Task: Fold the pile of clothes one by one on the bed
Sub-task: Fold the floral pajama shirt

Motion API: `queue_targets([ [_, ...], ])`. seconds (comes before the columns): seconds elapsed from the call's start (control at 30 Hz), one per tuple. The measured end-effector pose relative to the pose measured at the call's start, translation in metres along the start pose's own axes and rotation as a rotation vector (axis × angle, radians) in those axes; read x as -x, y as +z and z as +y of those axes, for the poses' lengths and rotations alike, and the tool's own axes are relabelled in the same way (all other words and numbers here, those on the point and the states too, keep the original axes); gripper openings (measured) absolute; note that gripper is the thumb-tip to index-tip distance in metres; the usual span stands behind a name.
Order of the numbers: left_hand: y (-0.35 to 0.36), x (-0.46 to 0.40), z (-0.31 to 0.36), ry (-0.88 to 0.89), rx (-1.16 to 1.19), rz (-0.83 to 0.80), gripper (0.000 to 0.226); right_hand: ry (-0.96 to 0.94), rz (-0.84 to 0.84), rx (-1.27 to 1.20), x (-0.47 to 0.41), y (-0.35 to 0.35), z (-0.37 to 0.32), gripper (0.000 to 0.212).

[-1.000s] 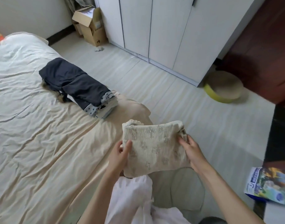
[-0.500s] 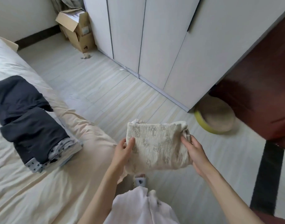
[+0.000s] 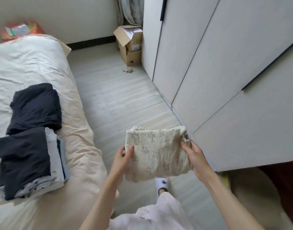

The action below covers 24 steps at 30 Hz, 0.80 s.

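Both hands hold a folded beige garment (image 3: 156, 152) printed with small crosses and bear figures out over the floor, beside the bed (image 3: 34, 60). The left hand (image 3: 121, 159) pinches its left edge, thumb on top; the right hand (image 3: 194, 156) grips its right edge. On the bed lies a stack of folded dark clothes (image 3: 28, 138). No writing is legible on the cardboard box (image 3: 130, 45).

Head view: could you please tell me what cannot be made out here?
- Folded beige garment: its underside is hidden by its own top layer; left hand and right hand cover its edges.
- Stack of folded clothes: lower layers are covered by the dark top piece.
- Colourful item beyond the bed: blurred.
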<state>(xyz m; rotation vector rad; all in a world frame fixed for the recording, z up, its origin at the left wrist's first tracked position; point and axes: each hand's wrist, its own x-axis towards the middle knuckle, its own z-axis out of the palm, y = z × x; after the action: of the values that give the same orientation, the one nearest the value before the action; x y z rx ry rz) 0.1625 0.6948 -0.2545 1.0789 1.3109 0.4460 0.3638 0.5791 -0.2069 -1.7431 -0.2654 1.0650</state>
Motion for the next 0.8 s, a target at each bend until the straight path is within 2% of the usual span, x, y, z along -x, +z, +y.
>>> queue_targets([
  [0.17, 0.036, -0.038, 0.046, -0.012, 0.130, 0.162, 0.018, -0.036, -0.175, 0.148, -0.094, -0.002, -0.074, 0.010],
  [0.27, 0.034, -0.048, 0.063, -0.054, 0.223, 0.244, 0.017, -0.031, -0.310, 0.210, -0.141, 0.017, -0.098, 0.010],
  [0.33, 0.038, -0.050, 0.070, -0.071, 0.234, 0.237, 0.018, -0.055, -0.292, 0.224, -0.147, 0.018, -0.109, 0.010],
  [0.37, 0.007, -0.069, 0.072, -0.081, 0.323, 0.503, 0.020, -0.036, -0.546, 0.347, -0.191, 0.098, -0.139, 0.010],
  [0.47, 0.000, -0.068, 0.082, -0.103, 0.406, 0.525, 0.024, -0.067, -0.611, 0.421, -0.208, 0.118, -0.146, 0.009],
  [0.67, -0.068, -0.119, 0.090, -0.105, 0.628, 0.763, 0.016, -0.107, -0.859, 0.566, -0.249, 0.260, -0.177, 0.010],
  [0.8, -0.117, -0.162, 0.113, -0.090, 0.688, 0.870, 0.012, -0.132, -0.936, 0.628, -0.280, 0.351, -0.196, 0.010],
])
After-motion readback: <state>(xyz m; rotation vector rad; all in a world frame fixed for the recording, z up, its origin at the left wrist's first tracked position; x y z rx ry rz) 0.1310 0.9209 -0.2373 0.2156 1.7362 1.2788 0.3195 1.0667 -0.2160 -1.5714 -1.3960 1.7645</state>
